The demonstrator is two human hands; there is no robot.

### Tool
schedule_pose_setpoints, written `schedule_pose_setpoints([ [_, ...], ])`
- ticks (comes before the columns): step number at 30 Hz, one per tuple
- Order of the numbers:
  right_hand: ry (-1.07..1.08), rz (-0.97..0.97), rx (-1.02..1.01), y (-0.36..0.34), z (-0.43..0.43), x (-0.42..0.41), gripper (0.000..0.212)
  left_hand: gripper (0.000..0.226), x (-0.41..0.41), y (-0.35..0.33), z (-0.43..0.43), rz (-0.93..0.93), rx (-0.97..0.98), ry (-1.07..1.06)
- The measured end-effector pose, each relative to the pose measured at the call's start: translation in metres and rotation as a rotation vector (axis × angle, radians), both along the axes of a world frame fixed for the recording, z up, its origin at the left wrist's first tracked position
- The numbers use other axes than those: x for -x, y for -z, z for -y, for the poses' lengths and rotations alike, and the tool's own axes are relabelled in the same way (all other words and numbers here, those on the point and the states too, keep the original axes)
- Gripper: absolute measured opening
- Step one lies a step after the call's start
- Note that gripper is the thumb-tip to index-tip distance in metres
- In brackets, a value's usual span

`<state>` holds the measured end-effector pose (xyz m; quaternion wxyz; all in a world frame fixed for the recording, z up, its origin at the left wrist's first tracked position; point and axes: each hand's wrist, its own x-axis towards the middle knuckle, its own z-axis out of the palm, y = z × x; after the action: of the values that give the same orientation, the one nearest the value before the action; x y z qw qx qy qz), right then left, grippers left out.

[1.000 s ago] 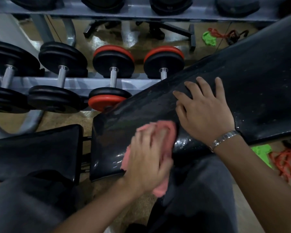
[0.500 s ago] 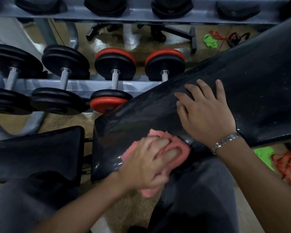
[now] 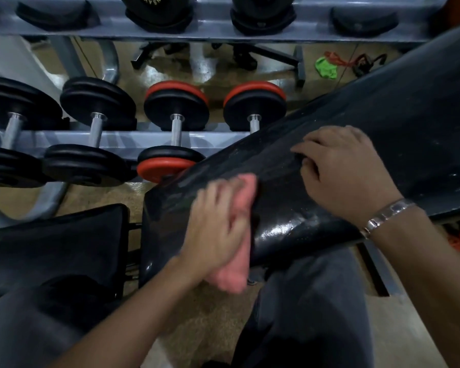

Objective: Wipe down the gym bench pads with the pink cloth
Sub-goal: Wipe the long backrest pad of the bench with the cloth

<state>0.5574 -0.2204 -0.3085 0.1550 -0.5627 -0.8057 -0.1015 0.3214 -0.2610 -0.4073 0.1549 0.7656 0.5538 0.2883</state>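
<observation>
Lying crumpled under the left hand (image 3: pixel 215 229), the pink cloth (image 3: pixel 233 274) looks blurred.

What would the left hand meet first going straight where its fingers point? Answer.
Just more back pad beyond the left hand; past its edge, probably the red-rimmed dumbbell, depth unclear.

Left hand (image 3: pixel 213 232): blurring, covering most of the pink cloth (image 3: pixel 246 185). Back pad (image 3: pixel 396 123): running off right edge; seat pad (image 3: pixel 51 248), off left.
</observation>
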Motion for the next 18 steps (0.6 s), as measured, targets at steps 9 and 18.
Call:
schedule_pose_setpoints([
  [9, 0.021, 0.142, -0.083, 0.010, 0.007, -0.004, 0.038, 0.063, 0.001, 0.002, 0.001, -0.064, -0.220, 0.457],
  [18, 0.049, 0.183, -0.072, 0.010, 0.008, -0.001, 0.038, 0.059, -0.034, -0.024, -0.046, 0.067, 0.078, -0.210],
])
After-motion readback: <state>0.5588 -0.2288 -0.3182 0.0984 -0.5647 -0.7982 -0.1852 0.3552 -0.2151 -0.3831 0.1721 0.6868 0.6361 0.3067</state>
